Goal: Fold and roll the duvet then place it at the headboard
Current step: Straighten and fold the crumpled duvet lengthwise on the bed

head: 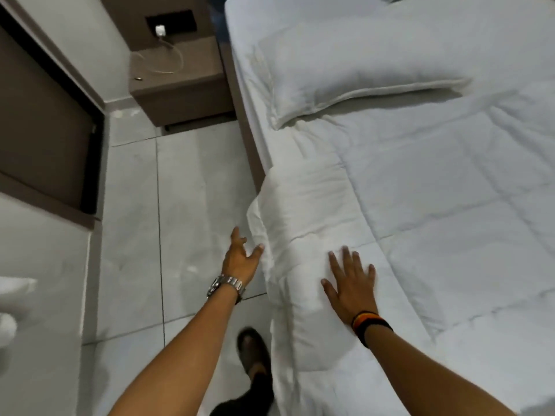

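A white quilted duvet (435, 211) lies spread over the bed, its left edge bunched and hanging over the bed's side. My right hand (351, 283) rests flat on that bunched edge, fingers spread, holding nothing. My left hand (240, 259), with a metal watch on the wrist, is open beside the hanging fold, its fingertips at or just touching the fabric. A white pillow (354, 73) lies on the duvet's upper end toward the headboard, which is out of view at the top.
A brown bedside table (177, 85) with a white charger cable stands left of the bed head. Grey floor tiles (180, 205) fill the narrow aisle between the bed and the wall. My foot (252, 349) stands close to the bed frame. A dark-framed panel (45, 139) lines the left wall.
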